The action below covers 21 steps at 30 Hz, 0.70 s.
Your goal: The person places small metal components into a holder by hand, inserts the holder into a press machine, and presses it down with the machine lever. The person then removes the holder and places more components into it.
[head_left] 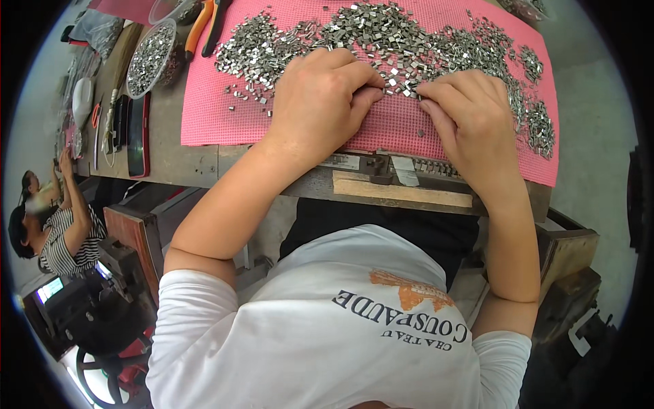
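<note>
White short-sleeved T-shirt [300,341] fills six o'clock; small silvery metal pieces [378,27] strew a pink textured mat [225,129] at twelve. Left hand [323,95] and right hand [473,112] pinch there; I cannot tell whether on anything.

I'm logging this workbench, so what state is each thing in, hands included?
Left hand, fingers curled, grip unclear.
Right hand, fingers bent toward thumb, grip unclear.
Metal pieces, loose, spread in heaps.
Pink mat, laid flat, partly covered.
Tub, open, well filled.
Tool handles, spread apart, far end out of view.
Phone-like slab, lying flat, face dark.
</note>
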Tool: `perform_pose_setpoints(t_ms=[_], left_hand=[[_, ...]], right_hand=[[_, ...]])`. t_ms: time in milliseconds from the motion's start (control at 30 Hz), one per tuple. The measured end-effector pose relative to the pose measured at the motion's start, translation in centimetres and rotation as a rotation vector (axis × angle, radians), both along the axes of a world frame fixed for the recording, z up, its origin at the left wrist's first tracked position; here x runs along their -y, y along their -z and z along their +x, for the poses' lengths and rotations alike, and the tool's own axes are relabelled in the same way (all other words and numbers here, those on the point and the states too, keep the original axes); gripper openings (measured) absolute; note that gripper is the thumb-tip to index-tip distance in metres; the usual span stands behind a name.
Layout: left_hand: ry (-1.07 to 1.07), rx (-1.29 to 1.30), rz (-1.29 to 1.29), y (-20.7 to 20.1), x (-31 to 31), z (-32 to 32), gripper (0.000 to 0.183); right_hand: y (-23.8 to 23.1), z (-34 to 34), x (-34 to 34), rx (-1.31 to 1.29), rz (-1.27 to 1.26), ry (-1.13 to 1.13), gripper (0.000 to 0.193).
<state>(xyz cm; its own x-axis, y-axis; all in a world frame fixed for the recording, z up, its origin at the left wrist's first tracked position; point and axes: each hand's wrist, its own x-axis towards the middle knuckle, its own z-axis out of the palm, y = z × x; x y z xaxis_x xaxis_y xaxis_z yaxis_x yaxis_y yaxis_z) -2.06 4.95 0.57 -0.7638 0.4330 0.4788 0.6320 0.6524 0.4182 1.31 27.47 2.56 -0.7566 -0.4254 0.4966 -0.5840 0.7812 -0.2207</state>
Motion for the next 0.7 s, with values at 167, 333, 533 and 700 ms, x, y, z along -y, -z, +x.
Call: perform_pose_setpoints(t_ms=[167, 333, 533, 700], left_hand=[[0.070, -0.004, -0.129, -1.5, 0.0, -0.2, 0.011], [0.058, -0.178, -0.260, -1.2, -0.5, -0.6, 0.012], [0.081, -0.053, -0.243, -1.7, 0.1, 0.7, 0.010], [0.037, -0.100, -0.163, -0.8, 0.2, 0.9, 0.007]], right_hand=[[0.1, -0.5, 0.6, -0.044, 0.012, -0.022, 0.007], [0.2, -0.8, 1.3, -0.149, 0.143, -0.020, 0.007], [0.4, -0.6, 0.9, -0.118, 0.264, -0.020, 0.014], [0.1, -0.8, 0.4, -0.102, 0.021, -0.090, 0.011]])
